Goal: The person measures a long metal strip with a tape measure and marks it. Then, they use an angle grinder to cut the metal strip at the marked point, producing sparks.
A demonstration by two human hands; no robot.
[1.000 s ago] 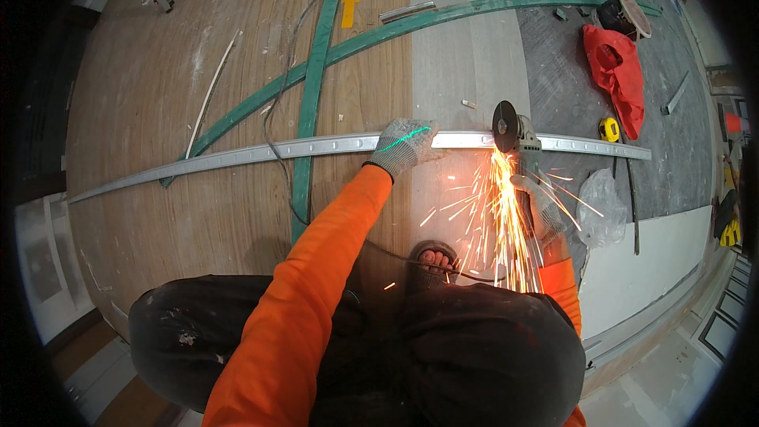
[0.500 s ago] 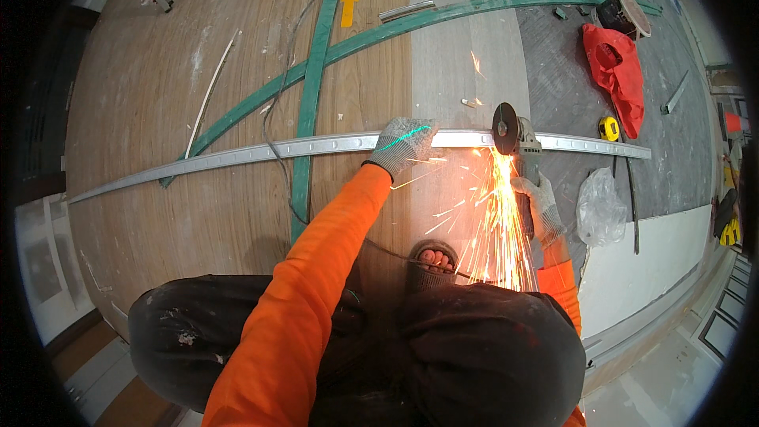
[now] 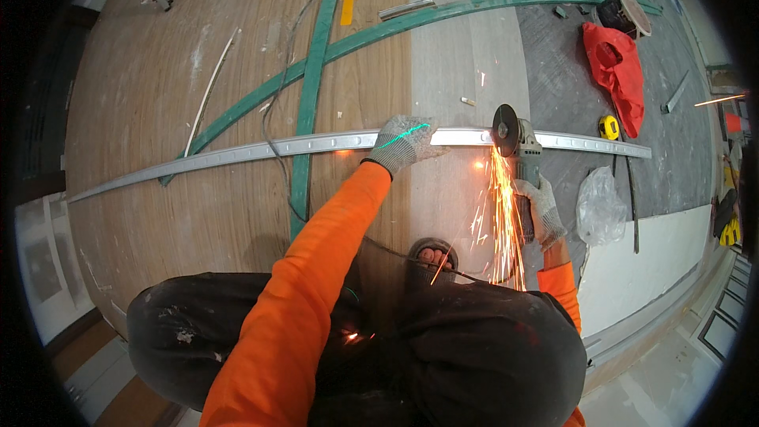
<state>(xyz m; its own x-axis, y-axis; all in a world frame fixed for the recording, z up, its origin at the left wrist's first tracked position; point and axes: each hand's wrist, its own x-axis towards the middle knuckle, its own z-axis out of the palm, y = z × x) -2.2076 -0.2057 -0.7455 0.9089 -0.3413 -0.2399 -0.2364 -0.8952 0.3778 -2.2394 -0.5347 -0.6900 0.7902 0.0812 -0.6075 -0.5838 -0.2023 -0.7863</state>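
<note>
A long silvery metal channel (image 3: 332, 142) with dimples along it lies crosswise over the green strips. My left hand (image 3: 405, 142), in a grey knit glove, is closed on the channel left of the cut. My right hand (image 3: 542, 209), also gloved, grips the body of an angle grinder (image 3: 528, 160). The grinder's dark disc (image 3: 504, 130) stands upright against the channel. Orange sparks (image 3: 504, 213) stream from the contact toward my right knee and sandalled foot (image 3: 433, 261). Part of the grinder's handle is hidden by my hand.
Two green strips (image 3: 315, 79) cross on the wood-look floor. A power cord (image 3: 275, 103) runs over the channel and past my foot. To the right are a red bag (image 3: 615, 71), a bucket (image 3: 624, 14), a yellow tape measure (image 3: 609, 128) and a clear plastic bag (image 3: 601, 205).
The spark stream has become narrower and thinner, with stray sparks now near my lap and at the far right. Both hands, the grinder and the channel hold nearly the same places.
</note>
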